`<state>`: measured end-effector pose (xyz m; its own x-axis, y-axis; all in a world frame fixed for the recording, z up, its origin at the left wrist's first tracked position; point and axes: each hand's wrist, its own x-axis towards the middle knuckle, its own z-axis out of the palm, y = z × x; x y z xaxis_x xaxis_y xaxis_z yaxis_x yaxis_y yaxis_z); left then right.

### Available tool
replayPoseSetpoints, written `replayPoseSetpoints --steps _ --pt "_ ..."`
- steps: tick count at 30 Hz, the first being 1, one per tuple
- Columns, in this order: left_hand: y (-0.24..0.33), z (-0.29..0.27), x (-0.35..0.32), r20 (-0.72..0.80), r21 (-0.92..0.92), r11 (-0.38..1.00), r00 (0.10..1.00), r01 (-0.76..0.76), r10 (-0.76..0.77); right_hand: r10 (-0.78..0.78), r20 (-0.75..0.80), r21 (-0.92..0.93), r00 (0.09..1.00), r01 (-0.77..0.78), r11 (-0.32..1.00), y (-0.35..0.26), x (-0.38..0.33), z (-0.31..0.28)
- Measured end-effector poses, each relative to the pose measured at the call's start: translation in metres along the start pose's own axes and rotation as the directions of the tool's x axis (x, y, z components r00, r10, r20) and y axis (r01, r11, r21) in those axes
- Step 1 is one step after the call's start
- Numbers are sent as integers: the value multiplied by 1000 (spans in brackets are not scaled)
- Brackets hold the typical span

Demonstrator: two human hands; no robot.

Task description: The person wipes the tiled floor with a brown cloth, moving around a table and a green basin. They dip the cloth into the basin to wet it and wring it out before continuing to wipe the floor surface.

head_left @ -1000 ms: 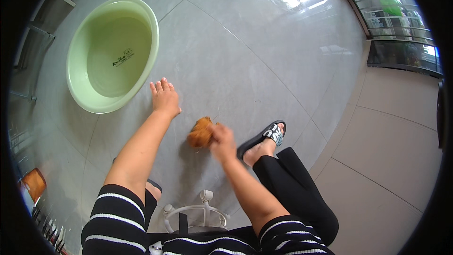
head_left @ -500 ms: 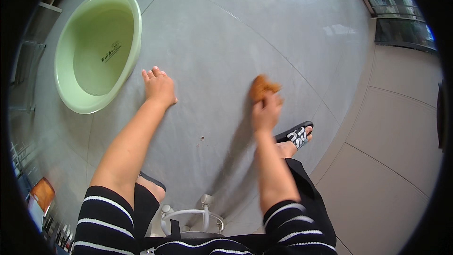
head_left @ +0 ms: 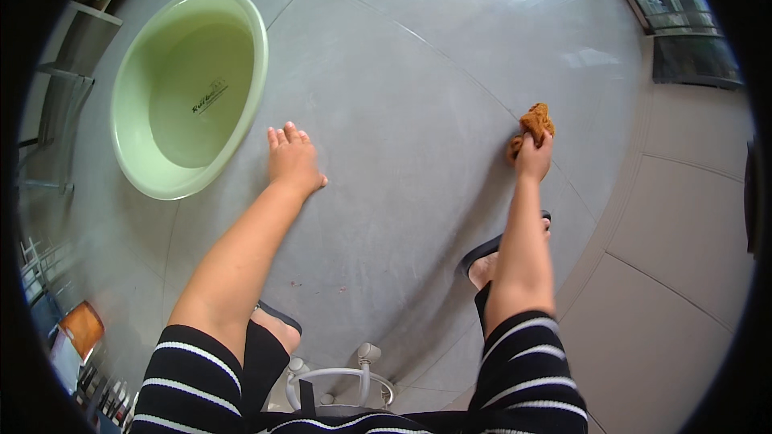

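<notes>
An orange-brown cloth (head_left: pixel 537 120) is bunched up in my right hand (head_left: pixel 534 159), out to the right over the grey floor, ahead of my right foot. The fingers are closed around it. My left hand (head_left: pixel 294 165) has its fingers stretched out and apart, with nothing in it. It is just to the right of a pale green basin (head_left: pixel 259 72); whether its palm touches the floor, I cannot tell. The basin appears to have clear water in it.
Small reddish specks (head_left: pixel 342 289) lie on the grey tiled floor (head_left: pixel 386 153) between my feet. A wheeled stool base (head_left: pixel 366 374) is at the bottom. Beige panels (head_left: pixel 683 225) line the right side. Assorted items and an orange object (head_left: pixel 83 329) stand at the lower left.
My right hand has swept to the right with the cloth. My left hand stays beside the basin with its fingers spread. The whole view has shifted slightly.
</notes>
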<state>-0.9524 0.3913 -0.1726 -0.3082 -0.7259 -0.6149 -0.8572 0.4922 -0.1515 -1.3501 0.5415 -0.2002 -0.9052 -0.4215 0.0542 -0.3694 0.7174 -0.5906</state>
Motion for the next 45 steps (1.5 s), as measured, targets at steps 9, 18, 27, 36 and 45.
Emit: replayPoseSetpoints --steps 9,18,27,36,45 --pt "-5 0 0 -11 30 1000 1000 -3 4 -672 328 112 664 679 726 -76 -179 63" --pt "-46 9 -14 -22 -93 994 998 -62 60 -637 388 422 666 486 765 -80 -258 26" --pt "-60 29 -13 10 21 997 998 -70 69 -547 280 68 789 552 831 -180 -94 154" --pt "-68 35 -14 -48 60 992 992 -114 117 -635 763 529 -123 684 502 -53 -353 20" --pt "-66 40 -11 -82 54 993 991 -103 107 -591 446 252 673 539 804 -138 -117 94"
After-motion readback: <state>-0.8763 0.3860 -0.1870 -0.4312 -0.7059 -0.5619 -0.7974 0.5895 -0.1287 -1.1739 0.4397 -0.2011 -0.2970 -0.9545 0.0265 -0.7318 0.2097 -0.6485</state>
